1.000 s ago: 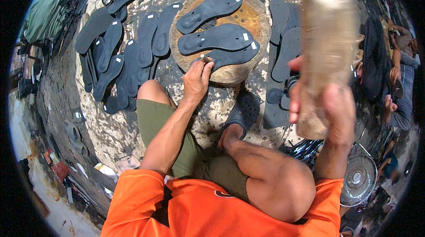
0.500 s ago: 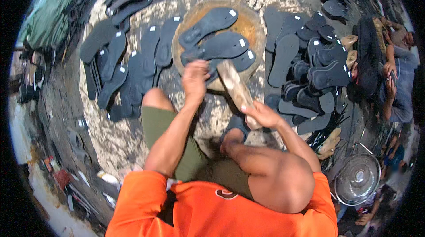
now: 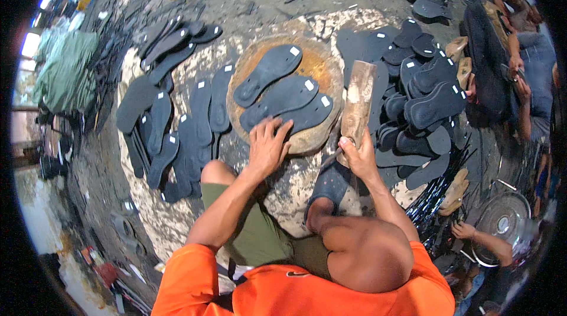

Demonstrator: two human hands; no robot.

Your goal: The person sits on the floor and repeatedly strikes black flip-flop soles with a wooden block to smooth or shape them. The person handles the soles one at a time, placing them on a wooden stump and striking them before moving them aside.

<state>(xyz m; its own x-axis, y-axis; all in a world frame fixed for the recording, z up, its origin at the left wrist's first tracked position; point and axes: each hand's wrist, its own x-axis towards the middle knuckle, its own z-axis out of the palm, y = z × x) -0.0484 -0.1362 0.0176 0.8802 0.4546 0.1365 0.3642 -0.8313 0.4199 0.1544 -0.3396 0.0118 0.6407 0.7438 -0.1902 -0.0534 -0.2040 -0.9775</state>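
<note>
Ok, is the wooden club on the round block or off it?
Off it: the right hand grips the wooden club, which shows to the right of the round block.

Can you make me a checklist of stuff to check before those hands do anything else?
1. Soles on the round wooden block: ok, three dark soles lie on it.
2. Right hand gripping the wooden club: ok, fingers wrapped around its lower end.
3. Wooden club clear of those three soles: ok, it is held to their right.
4. Left hand clear of the soles: not ok, its fingertips are at the nearer two.
5. Thin dark rod beside the right hand held firmly: cannot tell.
</note>
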